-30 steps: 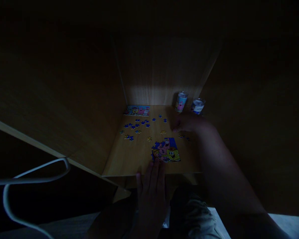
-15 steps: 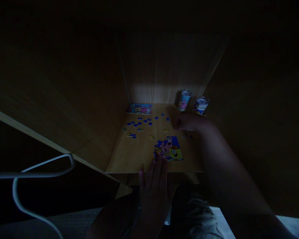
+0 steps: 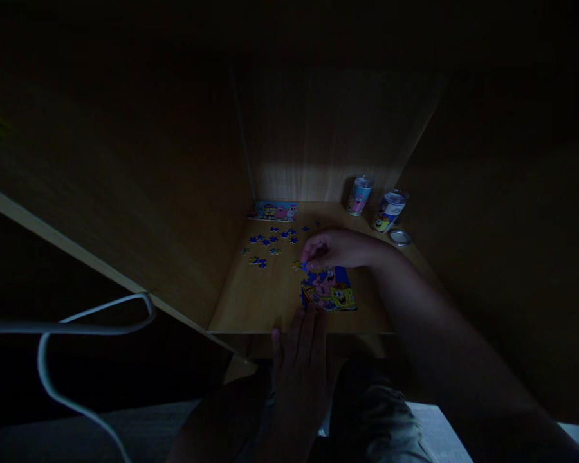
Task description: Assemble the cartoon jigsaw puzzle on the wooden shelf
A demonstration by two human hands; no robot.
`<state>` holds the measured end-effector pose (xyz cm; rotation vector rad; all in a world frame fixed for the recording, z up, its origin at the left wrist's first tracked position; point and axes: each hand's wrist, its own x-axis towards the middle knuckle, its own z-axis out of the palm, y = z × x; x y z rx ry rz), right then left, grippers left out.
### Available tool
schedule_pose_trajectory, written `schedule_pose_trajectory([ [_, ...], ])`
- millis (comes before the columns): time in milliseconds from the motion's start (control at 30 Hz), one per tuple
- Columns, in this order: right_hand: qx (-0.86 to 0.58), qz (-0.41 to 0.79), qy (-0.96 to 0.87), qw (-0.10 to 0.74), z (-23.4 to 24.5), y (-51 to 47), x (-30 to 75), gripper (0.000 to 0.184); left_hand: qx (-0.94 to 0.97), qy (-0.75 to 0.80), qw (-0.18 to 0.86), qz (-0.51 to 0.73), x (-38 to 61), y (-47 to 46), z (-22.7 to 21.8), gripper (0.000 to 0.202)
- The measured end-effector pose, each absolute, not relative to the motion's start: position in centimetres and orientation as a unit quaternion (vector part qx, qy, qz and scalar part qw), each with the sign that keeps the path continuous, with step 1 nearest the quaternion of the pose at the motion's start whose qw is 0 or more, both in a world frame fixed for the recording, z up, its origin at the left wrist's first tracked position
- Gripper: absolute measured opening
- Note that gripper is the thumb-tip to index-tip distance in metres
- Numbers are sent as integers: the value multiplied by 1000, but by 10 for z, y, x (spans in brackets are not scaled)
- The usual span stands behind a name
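A partly joined cartoon jigsaw puzzle [image 3: 329, 290] lies near the front edge of the wooden shelf [image 3: 246, 308]. My left hand [image 3: 300, 347] rests flat with fingers spread, its fingertips touching the puzzle's lower edge. Above the puzzle's upper left, my right hand [image 3: 335, 249] pinches a small blue puzzle piece [image 3: 304, 265] between thumb and forefinger. Close beside that piece lies a yellow puzzle piece [image 3: 296, 265]. Several loose blue pieces [image 3: 273, 238] are scattered to the left, with a yellow and blue pair [image 3: 258, 262] nearer the front. My right hand and forearm hide part of the shelf.
Two cartoon-printed cans, one pink and blue [image 3: 359, 195] and one blue and yellow [image 3: 388, 211], stand at the back right. A round lid [image 3: 399, 238] lies before them. A cartoon picture strip [image 3: 273, 211] sits back left. A white cable [image 3: 101, 328] hangs at left.
My right hand has moved left and toward me, from beside the cans to the puzzle's upper edge, and a blue piece now shows in its fingers. My left hand stays put.
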<state>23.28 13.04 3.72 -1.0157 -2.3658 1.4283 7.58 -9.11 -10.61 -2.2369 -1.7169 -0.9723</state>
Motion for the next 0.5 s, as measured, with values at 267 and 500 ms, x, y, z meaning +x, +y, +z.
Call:
schedule_pose_trajectory([
  [267, -331, 488, -801, 99, 30, 127, 224, 20, -751, -575, 74, -316, 75, -92, -107, 61],
  [500, -344, 504, -787, 92, 28, 128, 224, 12, -745, -572, 66, -337, 75, -91, -105, 58],
])
